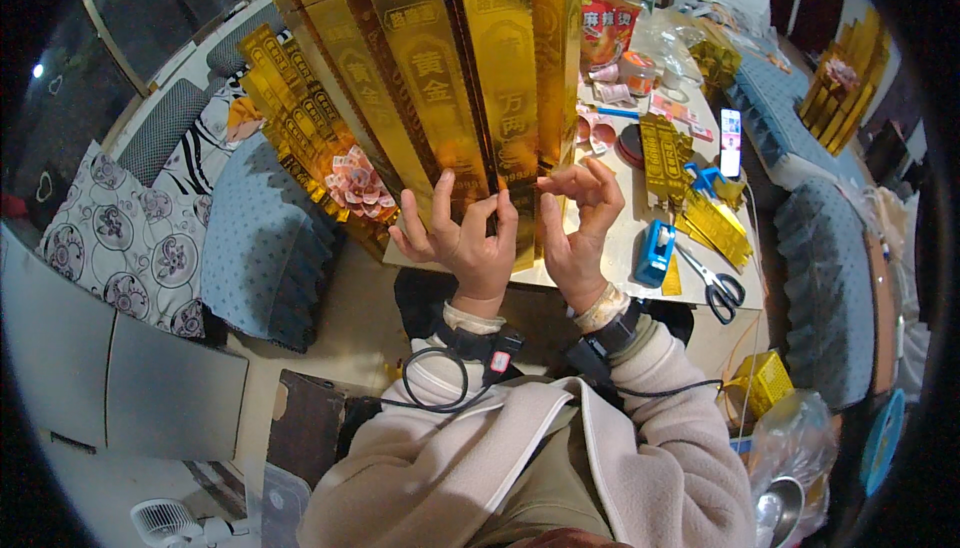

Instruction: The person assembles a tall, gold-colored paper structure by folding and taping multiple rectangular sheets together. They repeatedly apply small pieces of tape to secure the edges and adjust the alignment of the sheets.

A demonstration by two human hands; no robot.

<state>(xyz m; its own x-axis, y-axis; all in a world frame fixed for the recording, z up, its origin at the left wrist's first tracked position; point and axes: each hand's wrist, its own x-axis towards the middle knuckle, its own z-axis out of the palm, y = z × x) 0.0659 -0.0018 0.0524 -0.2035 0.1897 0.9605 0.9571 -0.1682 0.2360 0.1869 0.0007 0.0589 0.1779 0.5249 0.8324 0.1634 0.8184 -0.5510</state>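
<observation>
A tall stack of shiny gold foil box-like panels (pixel 430 68) stands upright on the white table in front of me. Close to its lower part, my left hand (pixel 468 248) has its thumb and index finger pinched together, the other fingers spread. My right hand (pixel 580 233) is just to the right, with thumb and index finger curled toward each other. Whatever lies between the fingertips of either hand is too small to make out. To the right of my hands sit a blue tape dispenser (pixel 655 253) and black-handled scissors (pixel 718 283).
On the white table (pixel 620 293), folded gold foil strips (pixel 715 228), a phone (pixel 731 143) and a red package (pixel 607 28) lie right of the stack. More gold panels with a pink paper flower (pixel 358 185) lean at left. A blue-covered sofa (pixel 262 238) stands beyond.
</observation>
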